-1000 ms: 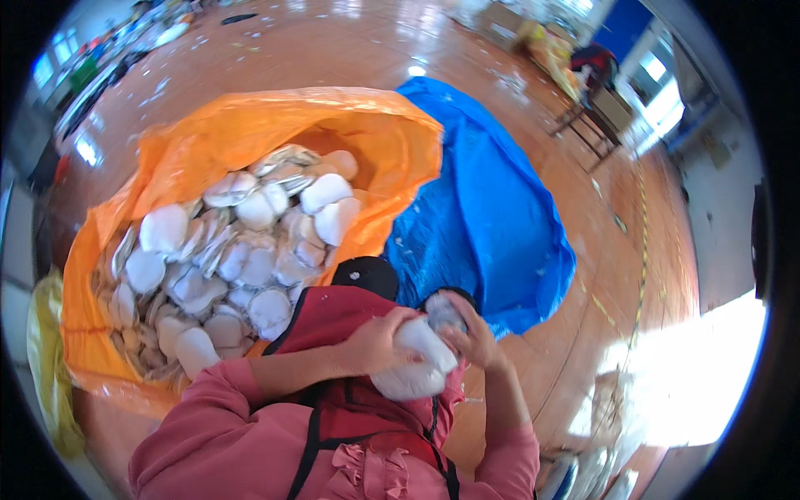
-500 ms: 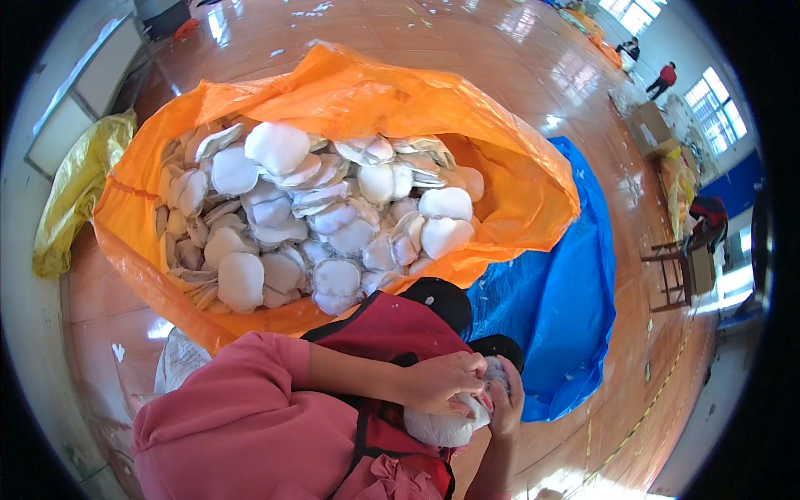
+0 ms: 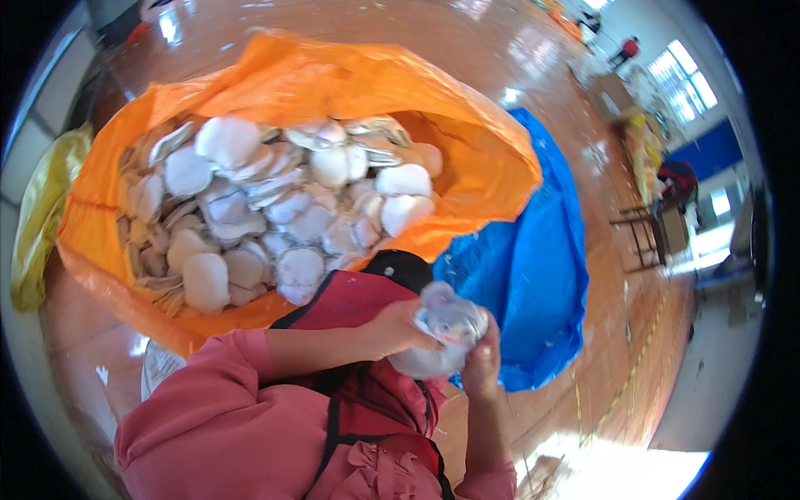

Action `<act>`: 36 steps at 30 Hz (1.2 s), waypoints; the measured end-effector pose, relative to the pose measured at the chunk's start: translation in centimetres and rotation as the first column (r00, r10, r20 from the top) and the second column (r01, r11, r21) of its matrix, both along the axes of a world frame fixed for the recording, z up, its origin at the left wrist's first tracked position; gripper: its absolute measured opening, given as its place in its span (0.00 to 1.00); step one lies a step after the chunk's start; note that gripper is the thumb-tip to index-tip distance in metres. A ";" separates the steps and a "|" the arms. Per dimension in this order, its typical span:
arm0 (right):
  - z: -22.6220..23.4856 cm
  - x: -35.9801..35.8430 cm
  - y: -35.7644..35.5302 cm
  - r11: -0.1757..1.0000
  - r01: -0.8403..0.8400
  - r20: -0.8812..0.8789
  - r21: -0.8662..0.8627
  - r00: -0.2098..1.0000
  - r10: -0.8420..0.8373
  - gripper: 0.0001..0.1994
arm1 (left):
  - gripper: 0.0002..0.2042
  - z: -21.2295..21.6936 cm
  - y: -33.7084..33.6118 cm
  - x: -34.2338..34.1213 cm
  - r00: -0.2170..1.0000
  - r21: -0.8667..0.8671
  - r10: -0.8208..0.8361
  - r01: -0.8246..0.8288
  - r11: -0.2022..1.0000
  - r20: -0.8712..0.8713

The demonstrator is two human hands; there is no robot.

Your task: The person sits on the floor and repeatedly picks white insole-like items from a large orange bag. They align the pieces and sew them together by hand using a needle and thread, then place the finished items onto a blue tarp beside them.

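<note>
Gripping a small clear plastic packet [image 3: 442, 333] with both hands, a person in a pink sleeved top and red apron works at chest height. The left hand [image 3: 398, 327] closes on the packet's near side; the right hand [image 3: 482, 363] clasps it from below. Just ahead, a large open orange plastic sack [image 3: 467, 158] brims with white round packets [image 3: 267, 208], beside a crumpled blue plastic sack [image 3: 533, 275] on the glossy wooden floor [image 3: 467, 50].

Both hands, left [image 3: 398, 327] and right [image 3: 483, 365], meet closed before the chest.
</note>
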State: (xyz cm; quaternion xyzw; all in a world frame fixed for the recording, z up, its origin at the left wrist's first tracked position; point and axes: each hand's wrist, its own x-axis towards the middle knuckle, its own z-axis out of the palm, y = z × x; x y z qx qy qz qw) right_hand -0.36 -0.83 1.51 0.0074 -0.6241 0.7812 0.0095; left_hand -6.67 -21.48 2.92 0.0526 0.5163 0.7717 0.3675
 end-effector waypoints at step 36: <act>-4.9 5.8 -0.3 0.838 0.516 0.519 -0.180 0.773 -0.365 0.18 | 0.21 -4.4 7.1 -0.7 0.783 0.183 -0.046 -0.088 0.979 0.620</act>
